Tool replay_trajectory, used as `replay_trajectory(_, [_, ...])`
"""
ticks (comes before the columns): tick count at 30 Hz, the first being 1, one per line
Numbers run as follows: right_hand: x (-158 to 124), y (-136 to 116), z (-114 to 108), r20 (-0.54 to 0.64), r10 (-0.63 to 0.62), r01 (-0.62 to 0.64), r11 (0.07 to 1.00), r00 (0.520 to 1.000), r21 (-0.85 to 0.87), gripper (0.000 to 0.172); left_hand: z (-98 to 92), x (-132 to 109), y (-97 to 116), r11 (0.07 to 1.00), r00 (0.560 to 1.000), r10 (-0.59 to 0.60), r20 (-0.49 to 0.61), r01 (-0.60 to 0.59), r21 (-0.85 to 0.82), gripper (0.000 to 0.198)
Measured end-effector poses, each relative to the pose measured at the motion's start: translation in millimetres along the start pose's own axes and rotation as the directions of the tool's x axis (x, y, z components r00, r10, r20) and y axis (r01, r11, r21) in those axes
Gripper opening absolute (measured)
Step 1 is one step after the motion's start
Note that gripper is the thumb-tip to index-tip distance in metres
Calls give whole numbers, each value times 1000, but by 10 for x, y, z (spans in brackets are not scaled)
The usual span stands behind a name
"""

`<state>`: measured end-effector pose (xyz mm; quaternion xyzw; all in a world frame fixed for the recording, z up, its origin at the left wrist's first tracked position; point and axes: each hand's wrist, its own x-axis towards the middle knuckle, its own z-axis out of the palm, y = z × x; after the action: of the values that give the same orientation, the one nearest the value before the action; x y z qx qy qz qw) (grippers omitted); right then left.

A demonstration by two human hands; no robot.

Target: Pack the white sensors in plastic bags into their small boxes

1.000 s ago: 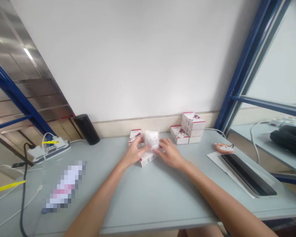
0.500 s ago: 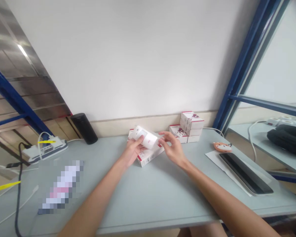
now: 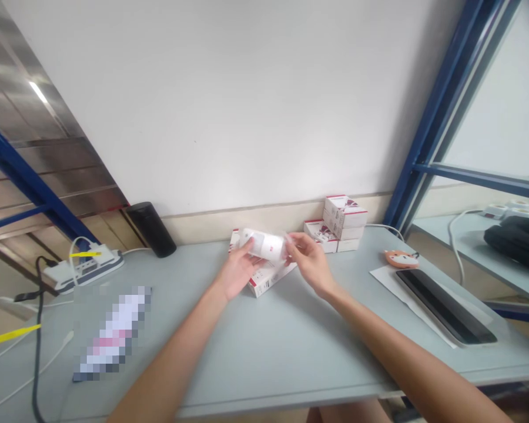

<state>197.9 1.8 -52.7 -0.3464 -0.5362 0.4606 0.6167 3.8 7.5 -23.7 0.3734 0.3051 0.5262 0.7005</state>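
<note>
A white motion sensor (image 3: 271, 247) with a greyish window and a small red mark lies tilted in my left hand (image 3: 235, 273), thumb on top and fingers beneath. Clear plastic film (image 3: 290, 242) seems to wrap its right end. There, my right hand (image 3: 311, 261) pinches the film between thumb and fingers; the fingertips are partly blurred. Below both hands, a flat white and red box (image 3: 268, 281) rests on the grey table, its upper part hidden by the sensor and my left hand.
Several white and red boxes (image 3: 346, 217) are stacked against the wall at the back right. A black cylinder (image 3: 152, 229) and a power strip (image 3: 88, 267) stand on the left. On the right are a phone (image 3: 445, 305), a paper sheet (image 3: 388, 282) and an orange-white object (image 3: 401, 258).
The sensor has turned to lie more level, and its right end is now closer to my right hand. My right fingers have closed in on the film there.
</note>
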Motion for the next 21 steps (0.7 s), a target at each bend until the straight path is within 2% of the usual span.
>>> replay_trajectory(4, [-8, -76, -30, -20, 27, -26, 999, 999, 22, 40, 14, -5, 5, 1000, 1000, -1, 20, 1, -21, 34])
replay_trajectory(8, [-22, -130, -44, 59, 107, -111, 991, 992, 68, 43, 16, -11, 19, 999, 1000, 18, 21, -17, -46, 31])
replay_trajectory(10, [-13, -118, -53, 59, 95, -99, 991, 994, 86, 41, 17, -27, 26, 999, 998, 42, 54, -41, -15, 35])
replay_trajectory(12, [4, -94, -69, -9, 71, -69, 992, 997, 110, 39, 18, -51, 26, 993, 989, 80, 121, -89, 71, 51])
replay_trajectory(14, [24, -76, -89, -70, 94, -82, 984, 993, 160, 41, 15, -72, 17, 965, 977, 132, 168, -165, 203, 81])
replay_trajectory(16, [41, -74, -111, -81, 149, -130, 970, 986, 206, 45, 2, -73, 4, 890, 963, 207, 170, -257, 375, 102])
replay_trajectory(17, [49, -77, -121, -74, 178, -158, 963, 981, 217, 45, -9, -65, -1, 825, 950, 265, 165, -312, 472, 102])
replay_trajectory(18, [57, -83, -130, -66, 199, -180, 959, 978, 217, 43, -25, -51, -5, 734, 926, 339, 165, -370, 569, 95])
replay_trajectory(21, [77, -97, -144, -75, 170, -157, 975, 983, 160, 38, -90, 2, -8, 418, 811, 543, 218, -486, 768, 61])
